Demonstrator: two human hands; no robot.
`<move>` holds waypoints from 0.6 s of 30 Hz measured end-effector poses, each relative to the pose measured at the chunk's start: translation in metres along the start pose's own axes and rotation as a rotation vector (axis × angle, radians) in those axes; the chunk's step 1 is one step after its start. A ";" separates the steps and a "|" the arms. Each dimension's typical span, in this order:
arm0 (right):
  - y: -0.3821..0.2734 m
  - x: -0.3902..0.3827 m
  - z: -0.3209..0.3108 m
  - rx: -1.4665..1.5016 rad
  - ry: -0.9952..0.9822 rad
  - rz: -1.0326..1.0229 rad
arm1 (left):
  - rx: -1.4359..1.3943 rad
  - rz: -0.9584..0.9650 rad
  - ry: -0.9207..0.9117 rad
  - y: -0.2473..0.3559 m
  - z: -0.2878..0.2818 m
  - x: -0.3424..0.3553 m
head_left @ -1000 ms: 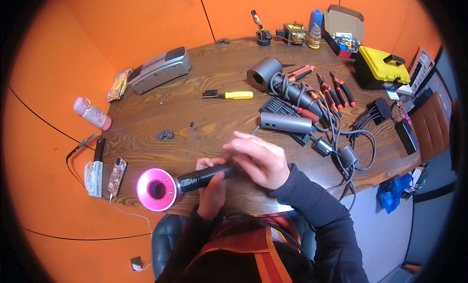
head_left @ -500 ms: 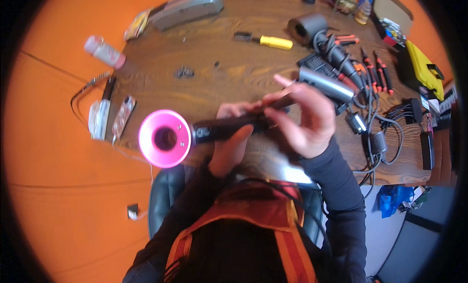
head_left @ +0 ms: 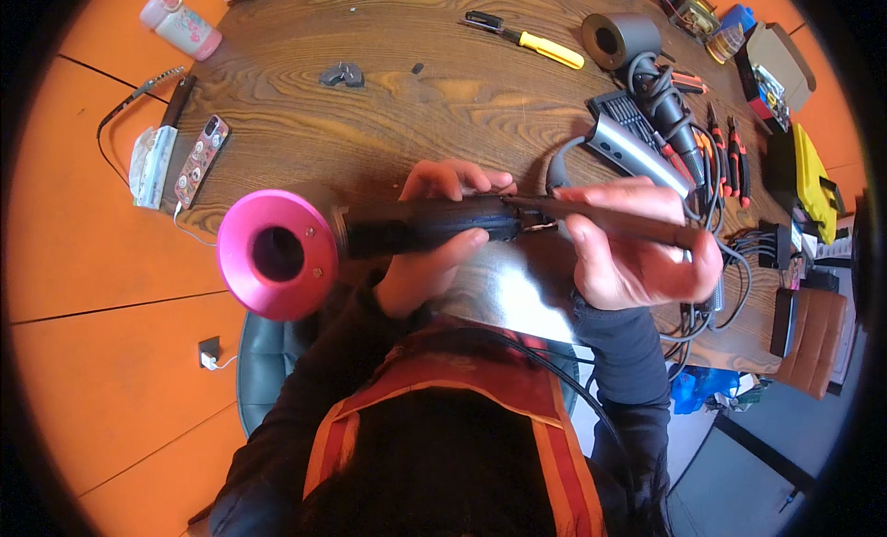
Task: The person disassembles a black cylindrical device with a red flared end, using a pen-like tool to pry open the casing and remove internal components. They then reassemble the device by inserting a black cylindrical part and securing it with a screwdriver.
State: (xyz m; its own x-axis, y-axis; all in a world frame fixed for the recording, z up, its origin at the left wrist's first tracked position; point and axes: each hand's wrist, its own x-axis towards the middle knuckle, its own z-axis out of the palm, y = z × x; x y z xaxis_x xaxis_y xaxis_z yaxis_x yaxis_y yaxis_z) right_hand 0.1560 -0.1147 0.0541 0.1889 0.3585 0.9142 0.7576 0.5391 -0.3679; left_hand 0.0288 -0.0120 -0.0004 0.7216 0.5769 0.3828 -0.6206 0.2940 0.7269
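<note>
My left hand [head_left: 432, 250] is wrapped round the dark handle [head_left: 388, 230] of a hair dryer with a pink flared head [head_left: 242, 264], held nearly level above the table's near edge. At the handle's right end the inside is exposed, and thin wires show there. My right hand [head_left: 637, 246] is closed on a long, dark, flat piece [head_left: 637, 225], pinched between thumb and fingers. Its left end meets the handle's exposed end. Whether it is a tool or a part of the handle, I cannot tell.
A silver tubular shell [head_left: 637, 155] lies right of centre. Past it sit a grey hair dryer [head_left: 624, 40] with coiled cord, red-handled pliers [head_left: 737, 163] and a yellow case [head_left: 813, 186]. A yellow-handled brush [head_left: 552, 51], dark bits [head_left: 342, 74], a phone [head_left: 201, 163] and a bottle [head_left: 181, 26] lie farther left.
My right hand has turned from an upright pinch to a flatter, more outstretched grip. The dark piece now lies nearly in line with the handle. The whole view has shifted.
</note>
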 end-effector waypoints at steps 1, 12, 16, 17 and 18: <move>0.000 0.000 -0.002 -0.026 -0.056 0.024 | 0.006 -0.001 -0.007 0.001 0.001 0.000; -0.004 -0.005 0.000 0.149 -0.043 0.232 | 0.071 0.012 -0.068 0.010 -0.003 -0.004; -0.010 -0.006 -0.003 0.160 -0.048 0.311 | 0.066 -0.055 -0.114 0.016 -0.003 -0.004; -0.013 -0.007 -0.003 0.164 -0.047 0.334 | 0.052 -0.078 -0.122 0.018 -0.003 -0.004; -0.015 -0.007 -0.003 0.165 -0.043 0.352 | 0.037 -0.104 -0.132 0.019 -0.003 -0.004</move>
State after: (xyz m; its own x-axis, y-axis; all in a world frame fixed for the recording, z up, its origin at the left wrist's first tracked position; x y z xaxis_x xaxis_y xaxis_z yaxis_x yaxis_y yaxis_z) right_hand 0.1452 -0.1275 0.0539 0.3900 0.5732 0.7207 0.5398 0.4918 -0.6832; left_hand 0.0135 -0.0063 0.0096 0.8169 0.4388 0.3744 -0.5305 0.3169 0.7862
